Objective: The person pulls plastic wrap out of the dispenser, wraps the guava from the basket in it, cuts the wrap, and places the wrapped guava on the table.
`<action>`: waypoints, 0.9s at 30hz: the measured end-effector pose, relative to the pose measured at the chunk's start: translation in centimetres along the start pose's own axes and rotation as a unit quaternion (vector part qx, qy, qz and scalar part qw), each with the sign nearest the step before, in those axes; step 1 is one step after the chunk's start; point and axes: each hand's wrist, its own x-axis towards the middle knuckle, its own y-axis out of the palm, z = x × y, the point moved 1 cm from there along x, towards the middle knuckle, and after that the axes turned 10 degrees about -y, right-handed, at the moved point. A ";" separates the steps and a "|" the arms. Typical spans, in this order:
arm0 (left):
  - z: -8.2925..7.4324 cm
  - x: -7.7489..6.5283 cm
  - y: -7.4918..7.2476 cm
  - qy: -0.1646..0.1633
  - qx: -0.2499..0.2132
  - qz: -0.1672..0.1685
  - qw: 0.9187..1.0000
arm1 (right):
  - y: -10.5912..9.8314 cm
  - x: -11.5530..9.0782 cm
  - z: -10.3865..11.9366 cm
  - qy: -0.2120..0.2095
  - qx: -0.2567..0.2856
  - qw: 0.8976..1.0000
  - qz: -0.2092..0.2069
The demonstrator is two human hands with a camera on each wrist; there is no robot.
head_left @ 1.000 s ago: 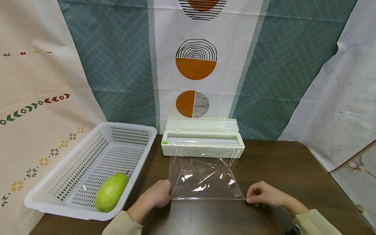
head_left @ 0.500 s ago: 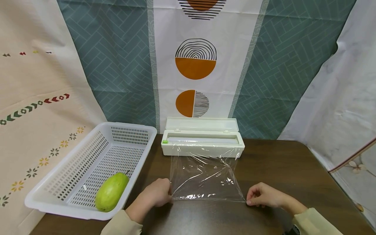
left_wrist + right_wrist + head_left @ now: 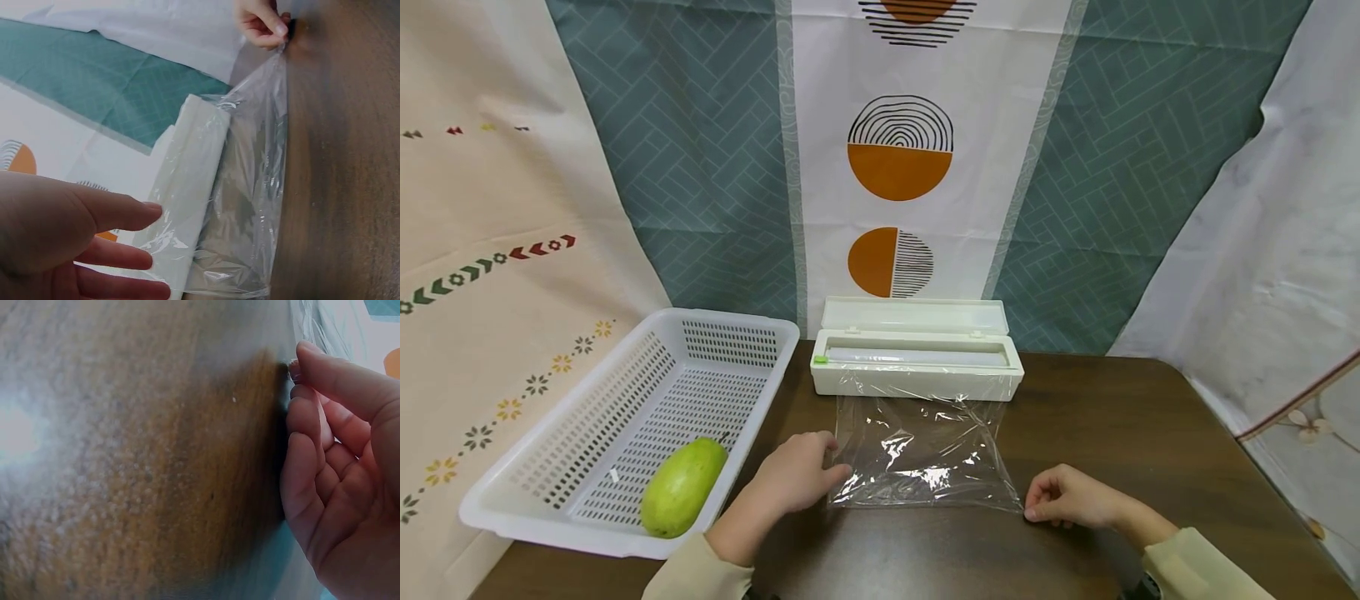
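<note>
A sheet of clear plastic wrap [image 3: 917, 454] stretches toward me from a white cling-film dispenser box [image 3: 917, 383], whose lid [image 3: 917, 315] stands raised. Inside the box lies the film roll [image 3: 917, 357]. My right hand [image 3: 1071, 497] pinches the sheet's near right corner between thumb and fingers, as the right wrist view also shows. Beside the sheet's left edge is my left hand [image 3: 797, 473], its thumb and fingers apart with nothing between them. In the left wrist view the left fingers [image 3: 122, 256] are spread, and the plastic wrap [image 3: 250, 200] lies beyond them.
On the left a white perforated basket [image 3: 568, 540] holds a green, papaya-like fruit [image 3: 683, 487]. The green slider [image 3: 822, 360] sits at the box's left end. A patterned cloth [image 3: 895, 167] hangs behind the dark wooden table [image 3: 1120, 417].
My left hand has let go of the wrap's left corner and moved slightly up and left, its thumb and fingers parting. My right hand stays at the right corner. The sheet's near left part has slackened.
</note>
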 end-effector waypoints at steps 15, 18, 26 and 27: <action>0.3 -0.2 -2.1 0.003 -0.027 -0.089 0.996 | 0.2 -0.1 0.2 0.001 0.006 1.000 -0.007; 0.5 -0.4 -2.7 0.012 -0.028 -0.106 0.994 | 0.2 0.0 0.2 0.002 0.004 1.000 -0.007; 0.6 -0.8 -3.8 0.009 -0.047 -0.114 0.992 | 0.2 -0.1 0.2 0.002 -0.001 1.000 -0.006; 0.6 -0.9 -4.0 0.008 -0.049 -0.115 0.992 | 0.2 -0.1 0.2 0.003 -0.003 1.000 -0.005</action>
